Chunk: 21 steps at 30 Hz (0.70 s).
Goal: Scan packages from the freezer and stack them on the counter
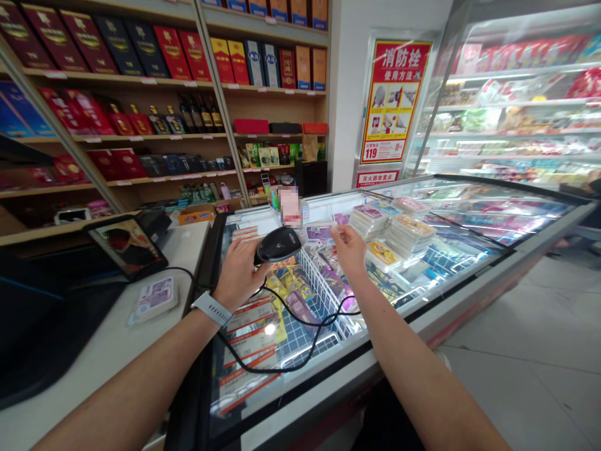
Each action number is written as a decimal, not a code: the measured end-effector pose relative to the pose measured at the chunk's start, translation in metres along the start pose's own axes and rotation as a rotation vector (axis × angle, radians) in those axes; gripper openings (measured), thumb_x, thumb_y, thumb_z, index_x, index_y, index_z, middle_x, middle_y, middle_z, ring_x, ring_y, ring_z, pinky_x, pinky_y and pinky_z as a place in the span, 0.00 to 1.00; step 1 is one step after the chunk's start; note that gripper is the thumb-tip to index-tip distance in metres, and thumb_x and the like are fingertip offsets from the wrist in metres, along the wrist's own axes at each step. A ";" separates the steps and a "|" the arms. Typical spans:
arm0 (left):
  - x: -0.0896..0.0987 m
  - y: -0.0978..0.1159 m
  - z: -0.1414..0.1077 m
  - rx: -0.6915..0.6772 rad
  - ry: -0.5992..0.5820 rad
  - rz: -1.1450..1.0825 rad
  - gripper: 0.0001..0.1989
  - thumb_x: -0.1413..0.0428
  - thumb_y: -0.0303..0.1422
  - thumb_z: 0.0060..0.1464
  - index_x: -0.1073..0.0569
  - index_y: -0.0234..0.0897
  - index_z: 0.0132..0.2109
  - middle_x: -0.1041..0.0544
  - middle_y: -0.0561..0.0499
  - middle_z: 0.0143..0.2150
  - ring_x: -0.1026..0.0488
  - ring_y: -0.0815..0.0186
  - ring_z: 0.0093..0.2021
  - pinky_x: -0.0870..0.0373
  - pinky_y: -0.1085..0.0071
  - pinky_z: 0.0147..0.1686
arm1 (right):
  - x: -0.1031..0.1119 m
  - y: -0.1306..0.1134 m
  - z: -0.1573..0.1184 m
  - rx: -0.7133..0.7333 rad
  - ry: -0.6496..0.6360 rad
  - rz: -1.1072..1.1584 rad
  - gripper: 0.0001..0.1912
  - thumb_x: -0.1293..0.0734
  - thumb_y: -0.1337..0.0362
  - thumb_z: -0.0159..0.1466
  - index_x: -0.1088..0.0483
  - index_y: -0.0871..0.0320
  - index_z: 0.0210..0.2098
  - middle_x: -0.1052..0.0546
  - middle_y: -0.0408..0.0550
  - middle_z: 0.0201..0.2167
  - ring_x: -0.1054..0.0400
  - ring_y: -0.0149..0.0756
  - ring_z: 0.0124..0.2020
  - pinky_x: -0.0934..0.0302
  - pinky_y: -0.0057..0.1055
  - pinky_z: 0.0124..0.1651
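Observation:
My left hand [241,269], with a pale watch strap at the wrist, is closed around a black barcode scanner [278,244]. A black cord [295,369] loops from it over the freezer's glass top. Between the fingers of my right hand [350,249] is the edge of a flat clear pack with a purple label [319,234], close to the scanner's head. To the right of that hand stand stacks of similar flat packs [410,232] with purple, blue and yellow labels. Another purple-labelled pack [157,294] lies on the counter at the left.
Under the glass lid of the chest freezer [291,419] are wire baskets [323,288] of wrapped goods. A tilted screen [126,244] stands on the left counter [107,351]. Shelves of boxes and bottles [201,116] line the back; a lit display fridge [516,113] is at the right.

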<state>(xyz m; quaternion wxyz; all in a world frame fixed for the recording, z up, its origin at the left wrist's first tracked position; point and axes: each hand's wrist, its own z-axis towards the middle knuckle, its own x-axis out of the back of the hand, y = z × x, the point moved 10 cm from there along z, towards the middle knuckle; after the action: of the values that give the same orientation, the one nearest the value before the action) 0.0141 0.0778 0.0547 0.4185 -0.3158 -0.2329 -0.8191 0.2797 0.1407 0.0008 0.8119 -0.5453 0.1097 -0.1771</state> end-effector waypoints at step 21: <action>-0.001 -0.002 0.000 0.034 -0.018 0.011 0.22 0.50 0.37 0.56 0.31 0.34 0.55 0.22 0.41 0.53 0.27 0.52 0.55 0.43 0.51 0.64 | -0.002 0.001 0.007 0.060 -0.008 0.011 0.20 0.35 0.53 0.56 0.27 0.60 0.41 0.26 0.43 0.27 0.30 0.33 0.24 0.32 0.31 0.28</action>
<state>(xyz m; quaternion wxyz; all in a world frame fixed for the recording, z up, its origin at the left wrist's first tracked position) 0.0125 0.0798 0.0539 0.4261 -0.3171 -0.2488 -0.8099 0.2810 0.1477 0.0024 0.8292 -0.5210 0.1044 -0.1736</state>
